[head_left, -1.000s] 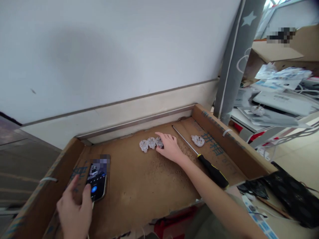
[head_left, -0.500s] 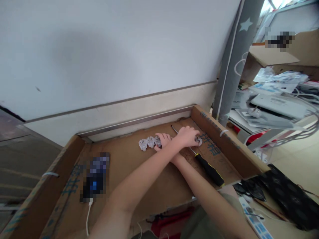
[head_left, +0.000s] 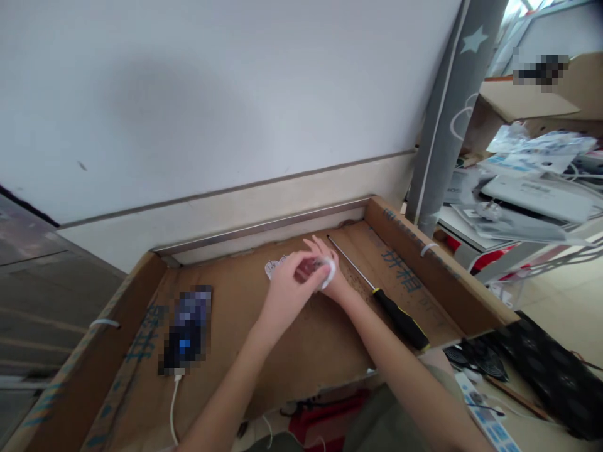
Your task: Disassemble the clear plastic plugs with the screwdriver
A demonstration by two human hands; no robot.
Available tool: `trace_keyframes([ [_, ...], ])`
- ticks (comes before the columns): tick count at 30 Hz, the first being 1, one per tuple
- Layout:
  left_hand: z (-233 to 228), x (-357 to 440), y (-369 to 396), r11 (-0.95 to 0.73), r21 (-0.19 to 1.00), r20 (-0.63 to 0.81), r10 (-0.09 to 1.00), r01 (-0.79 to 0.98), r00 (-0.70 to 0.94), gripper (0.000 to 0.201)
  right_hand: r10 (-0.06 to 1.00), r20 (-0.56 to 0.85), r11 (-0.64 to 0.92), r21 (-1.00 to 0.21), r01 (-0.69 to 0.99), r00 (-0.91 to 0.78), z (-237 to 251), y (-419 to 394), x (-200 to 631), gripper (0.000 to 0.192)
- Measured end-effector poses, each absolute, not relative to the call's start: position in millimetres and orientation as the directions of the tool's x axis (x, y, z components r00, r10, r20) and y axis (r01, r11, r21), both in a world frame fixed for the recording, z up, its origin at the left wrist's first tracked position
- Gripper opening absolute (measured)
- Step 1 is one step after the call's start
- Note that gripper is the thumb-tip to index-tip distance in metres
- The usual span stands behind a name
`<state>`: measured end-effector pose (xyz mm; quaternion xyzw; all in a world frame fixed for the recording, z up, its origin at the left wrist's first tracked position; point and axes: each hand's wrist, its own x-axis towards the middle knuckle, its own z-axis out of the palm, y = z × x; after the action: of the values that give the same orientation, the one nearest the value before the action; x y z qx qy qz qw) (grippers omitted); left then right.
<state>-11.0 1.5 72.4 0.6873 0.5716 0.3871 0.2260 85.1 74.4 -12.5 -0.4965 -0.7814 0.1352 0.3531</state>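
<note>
My left hand (head_left: pixel 288 276) is closed, thumb and fingers pinching a clear round plug piece (head_left: pixel 329 274). Blur hides the piece's details. Just behind it is my right hand (head_left: pixel 332 260), its visible fingers stretched out; the left hand hides part of its palm and thumb. Beyond the left hand's knuckles, similar clear pieces with metal pins (head_left: pixel 271 269) lie in a row on the cardboard, largely covered. To the right rests a screwdriver (head_left: pixel 400 319) with a black and yellow handle, its shaft angled away from me.
The cardboard tray (head_left: pixel 230 351) has raised side walls with white ties. A pixelated phone-like device (head_left: pixel 186 329) with a white cable (head_left: pixel 173 402) lies at left. A grey post (head_left: pixel 438 125) stands right of the tray. A power strip (head_left: pixel 485 414) sits at lower right.
My left hand has come back from the tray's right side toward the middle, bringing a clear plug piece. The arms no longer cross, and my right hand has shifted slightly right.
</note>
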Motion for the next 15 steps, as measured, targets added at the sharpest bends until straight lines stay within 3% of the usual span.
trace_keyframes([
  [3, 50, -31, -32, -0.067, 0.546, 0.139, 0.99, 0.835, -0.012, 0.031, 0.895, 0.362, 0.437, -0.6, 0.67, -0.26, -7, 76, 90, 0.045],
  [6, 32, -34, -45, 0.008, 0.323, 0.103, 0.994, 0.946, -0.043, 0.036, 0.9, 0.308, 0.436, -0.605, 0.667, -0.309, -5, 73, 87, 0.047],
  [8, 32, -43, -46, 0.044, 0.341, 0.131, 0.987, 0.939, -0.094, 0.042, 0.894, 0.281, 0.448, -0.592, 0.67, -0.349, -5, 70, 83, 0.052],
  [10, 38, -70, -47, 0.108, 0.433, 0.197, 0.957, 0.895, -0.211, 0.046, 0.891, 0.259, 0.452, -0.579, 0.678, -0.373, -5, 68, 81, 0.051],
  [13, 44, -140, -47, 0.308, 0.518, 0.347, 0.777, 0.798, -0.525, 0.049, 0.893, 0.235, 0.446, -0.568, 0.692, -0.383, -3, 67, 79, 0.047],
  [15, 40, -189, -48, 0.465, 0.529, 0.307, 0.676, 0.71, -0.67, 0.056, 0.896, 0.223, 0.44, -0.564, 0.699, -0.384, -1, 68, 79, 0.048],
])
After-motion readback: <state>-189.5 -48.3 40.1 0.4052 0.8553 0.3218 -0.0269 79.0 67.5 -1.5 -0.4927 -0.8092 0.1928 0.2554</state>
